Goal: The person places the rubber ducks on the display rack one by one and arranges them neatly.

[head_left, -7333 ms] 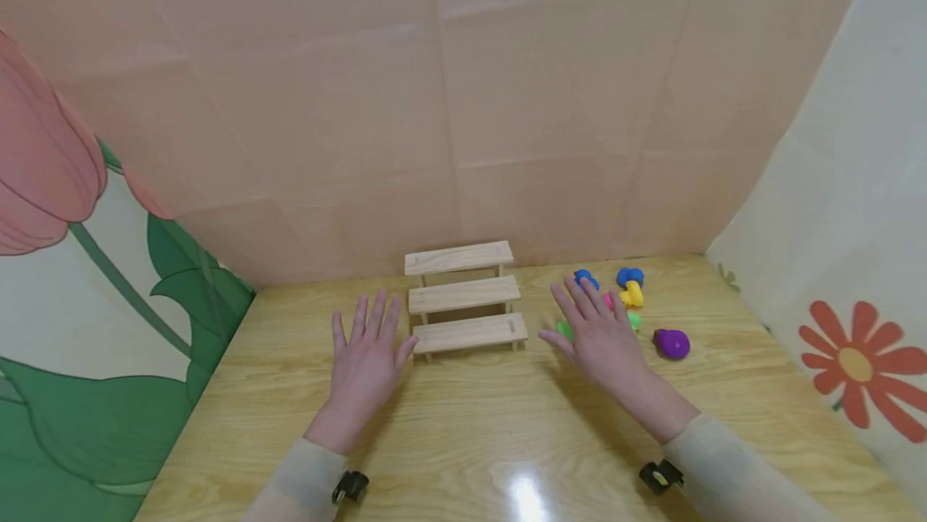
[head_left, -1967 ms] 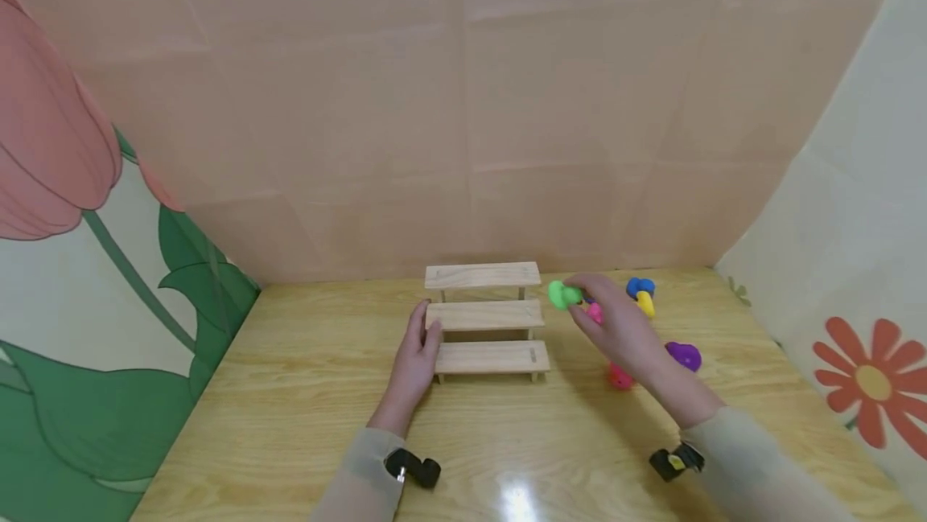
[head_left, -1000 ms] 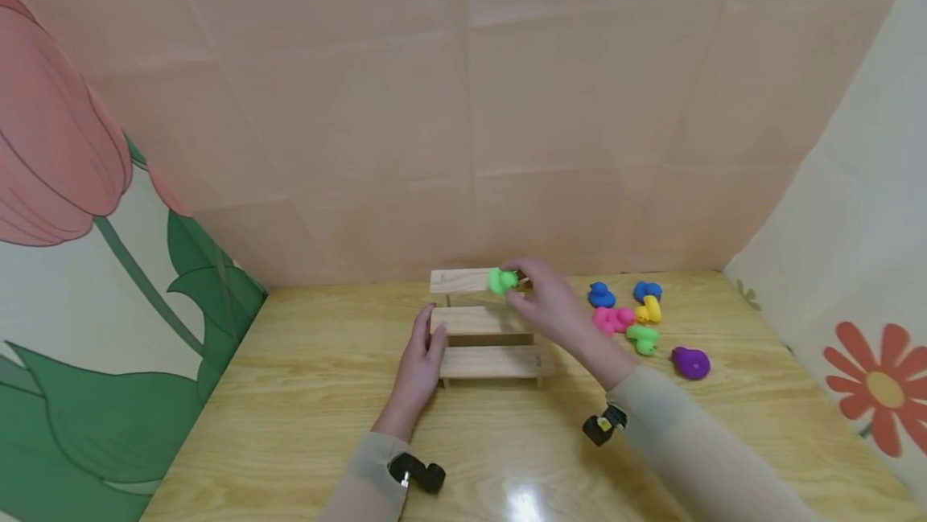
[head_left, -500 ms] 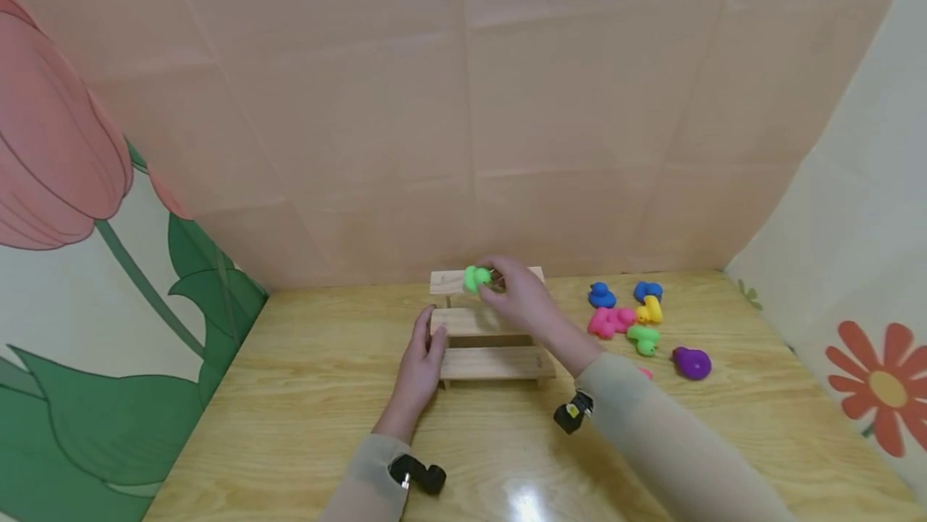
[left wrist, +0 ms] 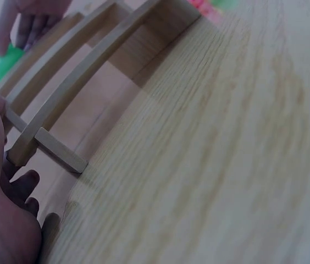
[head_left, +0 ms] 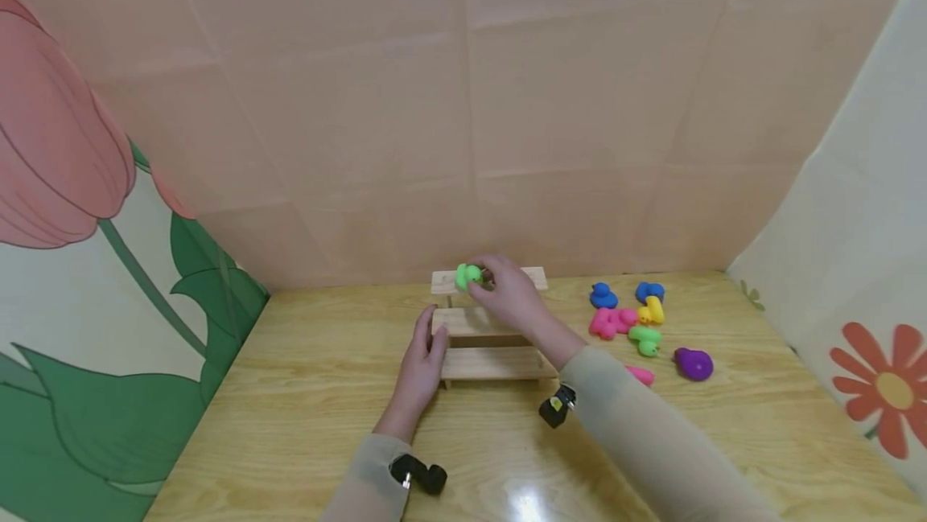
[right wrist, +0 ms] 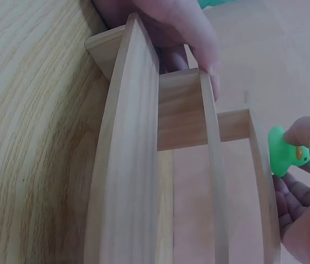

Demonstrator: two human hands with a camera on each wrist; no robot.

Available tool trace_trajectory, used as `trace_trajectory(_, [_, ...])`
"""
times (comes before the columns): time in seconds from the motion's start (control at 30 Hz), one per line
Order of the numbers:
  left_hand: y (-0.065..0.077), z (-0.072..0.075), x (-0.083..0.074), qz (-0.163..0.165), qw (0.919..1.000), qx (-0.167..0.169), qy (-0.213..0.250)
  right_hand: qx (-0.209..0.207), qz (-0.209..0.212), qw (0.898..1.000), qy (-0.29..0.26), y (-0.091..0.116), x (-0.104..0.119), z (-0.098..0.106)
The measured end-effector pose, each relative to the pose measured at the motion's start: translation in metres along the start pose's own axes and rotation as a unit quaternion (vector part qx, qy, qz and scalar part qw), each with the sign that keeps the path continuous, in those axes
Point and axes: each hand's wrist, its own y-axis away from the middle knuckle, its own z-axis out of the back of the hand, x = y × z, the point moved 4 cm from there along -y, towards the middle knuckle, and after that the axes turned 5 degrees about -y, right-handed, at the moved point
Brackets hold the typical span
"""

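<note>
A three-tier wooden step shelf (head_left: 496, 363) stands against the back wall. My left hand (head_left: 414, 365) holds its left end, thumb by the middle tier; in the left wrist view some fingers (left wrist: 23, 187) reach behind the shelf's end. With thumb and fingers my right hand (head_left: 512, 297) pinches a green toy duck (head_left: 467, 276) at the left part of the top tier. In the right wrist view the duck (right wrist: 280, 153) is upright beside the top board; whether its base touches the board I cannot tell. The right hand and forearm hide part of the tiers.
To the shelf's right lie two blue ducks (head_left: 603, 295), pink ducks (head_left: 611, 322), a yellow duck (head_left: 651, 310), another green duck (head_left: 646, 340) and a purple one (head_left: 694, 363). Another pink toy (head_left: 640, 375) is partly hidden by the right sleeve. Walls border the wooden table (head_left: 304, 425).
Both hands were spread over the table at first. The left hand took hold of the shelf's end. The right hand picked up a green duck and carried it left to the top tier.
</note>
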Motion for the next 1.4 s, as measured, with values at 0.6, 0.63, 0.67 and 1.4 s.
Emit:
trace_trajectory(0.6, [-0.0018,-0.0009,-0.0012,-0.009,1.0,-0.002,-0.004,-0.022,0.014,0.999,0.033,-0.0005,0.0005,-0.0064])
trace_trajectory(0.63, [-0.0019,-0.0009,-0.0012,-0.009,0.9999,-0.002,-0.004,-0.02,0.015,0.999,0.033,-0.0006,0.0004,-0.006])
trace_trajectory(0.67, [-0.0021,-0.0009,-0.0013,-0.009,1.0,-0.002,-0.004,-0.016,0.014,0.999,0.033,-0.0006,0.0003,-0.0056])
trace_trajectory(1.4, [-0.0007,-0.0007,0.0023,-0.009,0.9999,0.006,0.004,-0.037,0.02,0.997,0.057,0.0007,-0.0038,-0.009])
